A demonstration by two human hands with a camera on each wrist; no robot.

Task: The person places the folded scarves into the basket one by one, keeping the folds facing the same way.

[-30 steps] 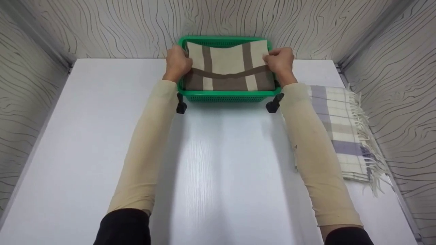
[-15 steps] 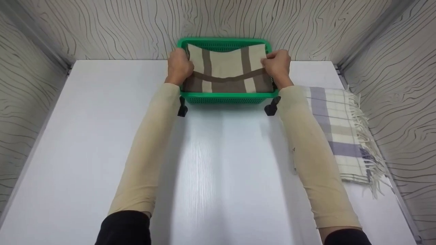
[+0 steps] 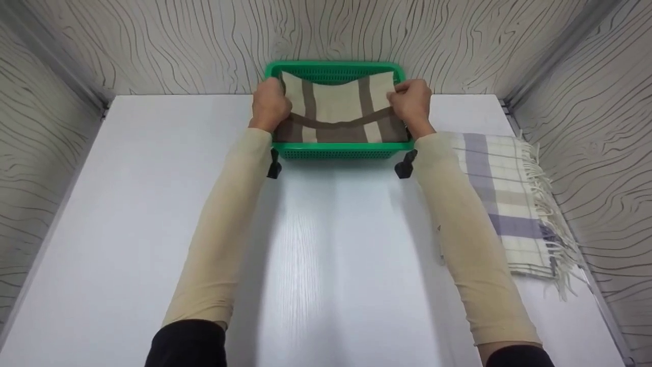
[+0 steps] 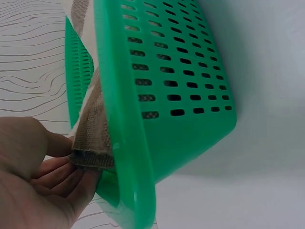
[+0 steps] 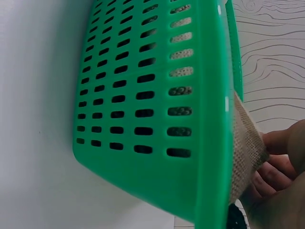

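A folded beige cloth with brown stripes [image 3: 338, 109] lies in a green perforated plastic basket [image 3: 340, 150] at the far edge of the white table, against the back wall. My left hand [image 3: 269, 104] grips the cloth's left end and my right hand [image 3: 411, 103] grips its right end, both over the basket's side rims. In the left wrist view my fingers [image 4: 52, 176] pinch the cloth's folded edge [image 4: 90, 152] beside the basket rim [image 4: 126, 157]. The right wrist view shows the other cloth edge [image 5: 245, 143] held at the basket rim [image 5: 212, 119].
A folded cream scarf with purple and grey checks and a fringe [image 3: 509, 199] lies on the table's right side. The white table [image 3: 326, 244] stretches toward me between my two sleeved forearms. Patterned walls close in at the back and both sides.
Both hands have moved slightly inward and lower with the cloth, which now sits a little deeper in the basket. The scarf has not moved.
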